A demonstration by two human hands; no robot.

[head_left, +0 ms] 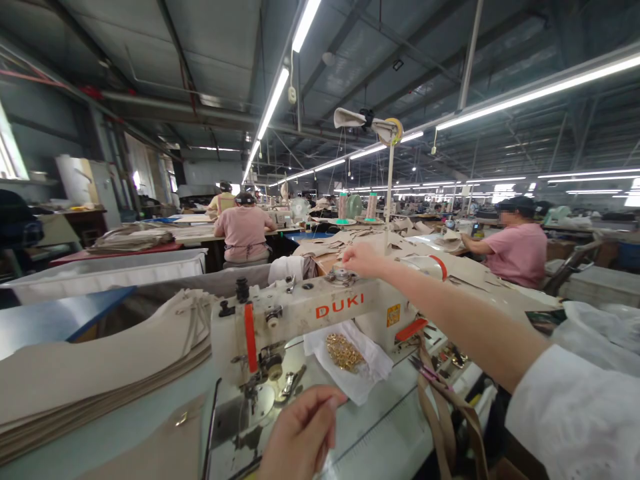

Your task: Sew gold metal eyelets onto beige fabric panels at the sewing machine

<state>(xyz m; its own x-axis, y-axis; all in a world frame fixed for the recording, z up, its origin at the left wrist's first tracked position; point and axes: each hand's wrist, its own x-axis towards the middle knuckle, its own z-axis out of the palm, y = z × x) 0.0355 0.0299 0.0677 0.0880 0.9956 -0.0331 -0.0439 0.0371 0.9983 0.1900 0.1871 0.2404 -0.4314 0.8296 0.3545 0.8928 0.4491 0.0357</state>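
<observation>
1. The sewing machine (pixel 300 315) stands across the middle of the view, its long axis running left to right and rising slightly toward the right. Its needle end points left; its thick upright end is on the right, under the person's right forearm.
2. The right hand (pixel 364 260) reaches over the top of the machine from the right, fingers pointing left, beside a round metal fitting (pixel 342 275). The fingers are bent and close together; I cannot tell whether they hold anything.
3. The left hand (pixel 306 430) is in front of the machine, its fingers pointing up and to the right, near the lower edge of a white cloth (pixel 373 365). Thumb and forefinger are close together, the gap narrow; whether something thin is between them I cannot tell.
4. The cloth lies below the machine's arm, one corner pointing toward the person. On it is a pile of small gold metal pieces (pixel 344 352), longest from upper left to lower right.
5. An orange bar (pixel 251 338) at the needle end stands nearly upright.
6. At left lies a stack of tan fabric (pixel 110 357), its long edges slanting up toward the right.
7. At right, tan straps (pixel 434 407) hang downward, with purple-handled snips (pixel 429 371) by them.
</observation>
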